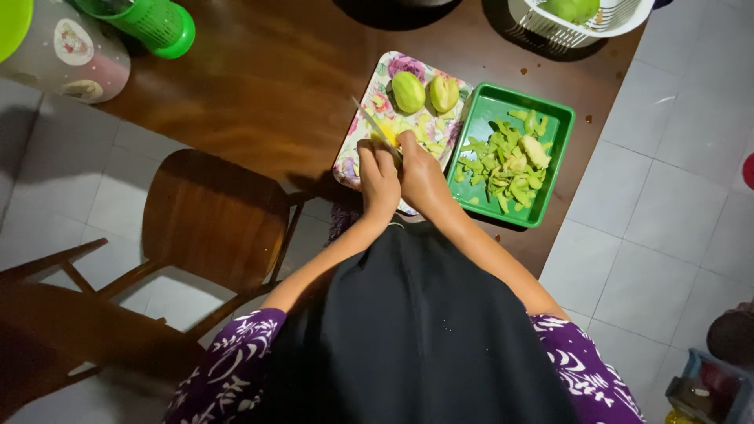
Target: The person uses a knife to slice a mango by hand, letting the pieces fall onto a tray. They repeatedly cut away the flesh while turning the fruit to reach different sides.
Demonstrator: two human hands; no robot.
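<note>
I see a yellow fruit piece (386, 138) on the flowered tray (369, 126), which sits at the near edge of the table (259, 86). My left hand (378, 179) rests on the tray, its fingers (369, 157) curled together and pressed on the fruit piece. My right hand (420, 174) touches the left hand, its fingers clamped on the handle of a knife (369, 119). The knife blade points away from me, across the tray toward the far left.

Two peeled green fruits (425, 92) lie side by side, touching, at the far end of the flowered tray. A green tray (562, 149) stands just to the right, touching the flowered tray, and holds a heap of green peelings (506, 163).

At the far right corner of the table, a white basket (542, 23) holds another green fruit (573, 8). At the far left stands a green cup (153, 22) beside a pale container (67, 51). A wooden chair (212, 216) stands on the tiled floor (675, 196) at the left of the table.
</note>
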